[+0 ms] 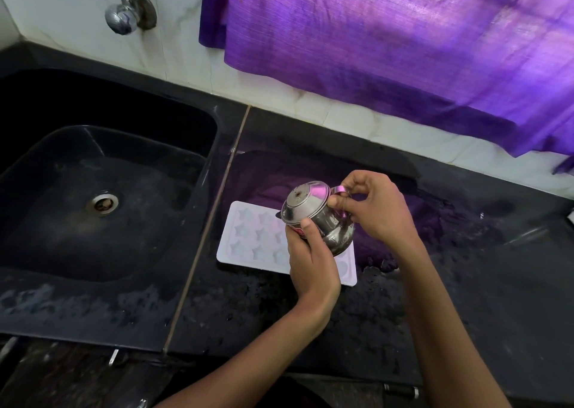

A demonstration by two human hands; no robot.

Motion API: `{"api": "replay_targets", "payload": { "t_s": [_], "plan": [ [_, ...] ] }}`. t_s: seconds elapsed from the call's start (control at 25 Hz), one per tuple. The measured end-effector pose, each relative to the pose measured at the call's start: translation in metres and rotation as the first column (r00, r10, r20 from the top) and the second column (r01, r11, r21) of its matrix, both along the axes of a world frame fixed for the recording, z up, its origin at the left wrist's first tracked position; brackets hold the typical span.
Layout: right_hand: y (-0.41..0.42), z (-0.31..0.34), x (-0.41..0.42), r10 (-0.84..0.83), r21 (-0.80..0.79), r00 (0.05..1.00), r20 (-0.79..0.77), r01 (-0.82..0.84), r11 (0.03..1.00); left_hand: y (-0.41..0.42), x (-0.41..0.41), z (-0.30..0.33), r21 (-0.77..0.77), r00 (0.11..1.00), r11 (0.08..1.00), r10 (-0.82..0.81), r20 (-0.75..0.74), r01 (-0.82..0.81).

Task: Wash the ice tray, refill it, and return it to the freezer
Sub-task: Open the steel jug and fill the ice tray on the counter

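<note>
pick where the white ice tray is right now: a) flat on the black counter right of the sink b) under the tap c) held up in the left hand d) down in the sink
a: the ice tray lies flat on the counter, right of the sink, beneath the steel jug that both hands hold.

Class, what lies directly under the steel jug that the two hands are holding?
Under the tilted steel jug lies the white ice tray with star-shaped cells, flat on the black counter. The jug and left hand cover its right part, so those cells are hidden.
</note>
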State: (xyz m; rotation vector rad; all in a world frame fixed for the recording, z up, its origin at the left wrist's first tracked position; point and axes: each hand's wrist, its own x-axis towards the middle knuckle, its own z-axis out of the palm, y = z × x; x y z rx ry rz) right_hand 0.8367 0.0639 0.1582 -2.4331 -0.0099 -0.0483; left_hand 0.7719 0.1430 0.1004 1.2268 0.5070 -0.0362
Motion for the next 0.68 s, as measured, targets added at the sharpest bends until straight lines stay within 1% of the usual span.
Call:
{"api": "replay_targets", "payload": {
  "t_s": [0.2,0.4,0.68],
  "plan": [
    [0.0047,-0.0018,-0.0028,0.015,-0.051,1.0,-0.02,-0.016,0.999,0.0047,-0.0059,0.0005,-0.021,0.999,1.0,-0.011,-0.037,0.01],
    [0.0065,-0.0019,-0.0055,0.03,-0.098,1.0,-0.007,-0.031,0.995,0.0047,-0.0073,0.0013,-0.05,0.997,0.999,-0.018,-0.077,0.014],
    [0.0046,-0.0014,-0.0059,0.037,-0.1,0.999,-0.011,-0.038,0.994,0.0012,-0.0072,0.0001,-0.049,0.997,0.999,-0.023,-0.077,0.019]
  ]
}}
